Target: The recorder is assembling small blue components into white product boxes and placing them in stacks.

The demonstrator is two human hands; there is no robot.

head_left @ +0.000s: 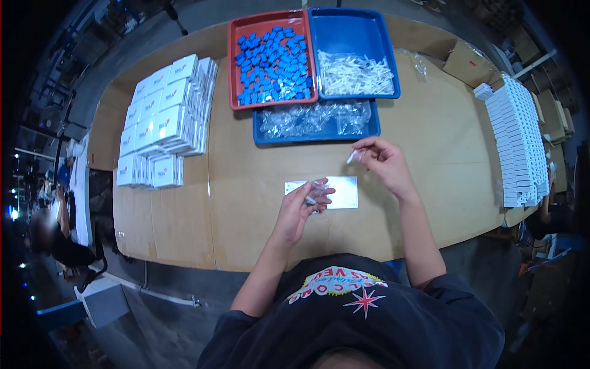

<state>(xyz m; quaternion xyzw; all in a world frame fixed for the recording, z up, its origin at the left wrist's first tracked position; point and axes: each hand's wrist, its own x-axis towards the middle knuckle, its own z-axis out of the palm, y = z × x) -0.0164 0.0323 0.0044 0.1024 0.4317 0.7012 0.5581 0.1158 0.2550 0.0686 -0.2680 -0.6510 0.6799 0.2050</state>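
Note:
My left hand is curled over a flat white box on the table, with a small clear plastic bag held in its fingers. Something small and pale shows by the fingers, too small to name. To the right and a little farther off, my right hand pinches a small white stick-like piece between thumb and fingertips. Similar white pieces fill the near part of a blue tray beyond it.
A red tray holds many small blue pieces. Clear bags lie in a lower blue tray. White boxes are stacked at left; another white stack lines the right edge. Cardboard covers the table. A person sits far left.

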